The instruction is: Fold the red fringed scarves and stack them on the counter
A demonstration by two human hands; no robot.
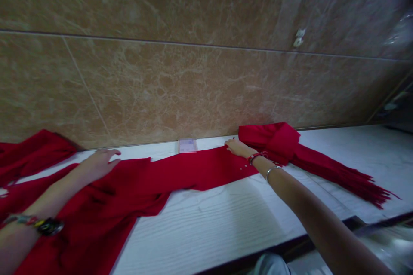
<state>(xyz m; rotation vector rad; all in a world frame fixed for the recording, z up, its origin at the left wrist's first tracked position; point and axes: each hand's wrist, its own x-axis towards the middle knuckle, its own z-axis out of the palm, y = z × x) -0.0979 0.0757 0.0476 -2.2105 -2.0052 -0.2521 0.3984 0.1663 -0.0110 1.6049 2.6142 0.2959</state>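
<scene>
A long red scarf (196, 169) lies stretched across the white surface, its left part spreading into loose folds toward the lower left. My left hand (100, 164) hovers at or just over its upper edge, thumb and fingers apart and holding nothing; whether it touches the cloth I cannot tell. Over at the scarf's right end, my right hand (239, 148) has its fingers closed on the far edge. Right beside that hand sits another red scarf (274, 137), folded or knotted, with its fringed end trailing to the right.
More red cloth (41, 152) lies bunched at the far left against the brown marbled wall (180, 86). A small pale printed packet or card (187, 145) rests at the wall's foot. The white tabletop (200, 227) ends in a dark front edge.
</scene>
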